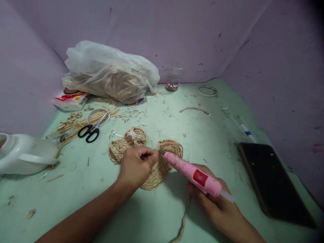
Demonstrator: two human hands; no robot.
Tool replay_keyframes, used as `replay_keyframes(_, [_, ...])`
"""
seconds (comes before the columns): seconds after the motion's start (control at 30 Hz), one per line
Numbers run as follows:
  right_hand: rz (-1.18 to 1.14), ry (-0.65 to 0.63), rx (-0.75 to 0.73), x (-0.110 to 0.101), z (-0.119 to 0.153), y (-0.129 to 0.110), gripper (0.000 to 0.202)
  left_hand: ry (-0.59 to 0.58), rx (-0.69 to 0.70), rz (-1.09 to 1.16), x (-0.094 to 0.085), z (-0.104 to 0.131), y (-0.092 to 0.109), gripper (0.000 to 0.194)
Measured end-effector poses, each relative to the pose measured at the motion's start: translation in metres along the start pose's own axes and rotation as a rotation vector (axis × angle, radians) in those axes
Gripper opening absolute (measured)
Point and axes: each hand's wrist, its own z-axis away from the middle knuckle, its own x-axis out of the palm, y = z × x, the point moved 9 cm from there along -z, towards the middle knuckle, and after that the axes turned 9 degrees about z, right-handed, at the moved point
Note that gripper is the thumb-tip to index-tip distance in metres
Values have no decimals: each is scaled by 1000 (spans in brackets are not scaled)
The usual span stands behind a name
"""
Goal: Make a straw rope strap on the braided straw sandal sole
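A pink glue gun (186, 168) is gripped in my right hand (215, 199), its metal tip pointing left at a coiled braided straw piece (162, 165). My left hand (138, 163) is closed in a pinch at the left edge of that piece, close to the tip; what the fingertips hold is too small to make out. Another braided straw piece (116, 150), with a white bead cluster (132, 135) on it, lies behind and left of my left hand. A loose braided strand (184, 219) hangs down beside my right hand to the front edge.
Scissors (92, 130) lie on straw strips at the left, near a white jug (30, 153). A plastic bag (111, 74) and a cup of beads (173, 84) stand at the back. At right are a dark phone (273, 182) and a tape ring (207, 91).
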Motion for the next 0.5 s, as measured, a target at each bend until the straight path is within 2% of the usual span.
replay_keyframes(0.2, [-20, 31, -7, -3, 1, -1, 19, 5, 10, -40, 0, -2, 0, 13])
replay_keyframes(0.5, [-12, -11, -6, -1, 0, -1, 19, -10, -21, -19, 1, -2, -2, 16])
